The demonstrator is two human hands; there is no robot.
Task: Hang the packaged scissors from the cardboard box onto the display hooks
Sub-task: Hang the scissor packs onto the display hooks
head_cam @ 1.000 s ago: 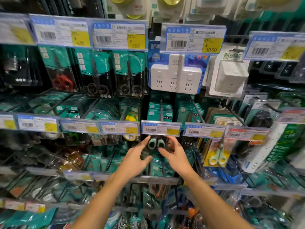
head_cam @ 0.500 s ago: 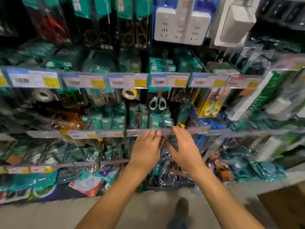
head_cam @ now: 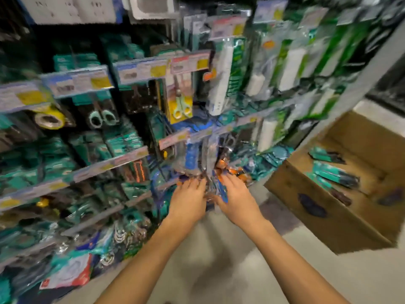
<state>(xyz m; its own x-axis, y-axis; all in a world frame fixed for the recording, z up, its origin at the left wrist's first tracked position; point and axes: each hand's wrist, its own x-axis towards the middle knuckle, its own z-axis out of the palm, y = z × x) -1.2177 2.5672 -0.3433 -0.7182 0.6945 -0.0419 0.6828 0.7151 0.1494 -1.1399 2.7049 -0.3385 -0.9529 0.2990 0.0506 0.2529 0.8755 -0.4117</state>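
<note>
Both hands, left [head_cam: 189, 199] and right [head_cam: 235, 199], drop from the mid hooks to low packets [head_cam: 210, 172], grip unclear in blur, box [head_cam: 306, 207] swinging into view for the next scissors [head_cam: 335, 176].

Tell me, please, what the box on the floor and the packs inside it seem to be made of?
The box: brown corrugated cardboard, matte, judging by its dull colour and folded flaps. The packs: probably teal printed card, perhaps under clear plastic; blur leaves that open.

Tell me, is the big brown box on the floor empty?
Not empty. The open cardboard box has several teal scissor packs lying flat on its bottom, with bare cardboard between them.
</note>
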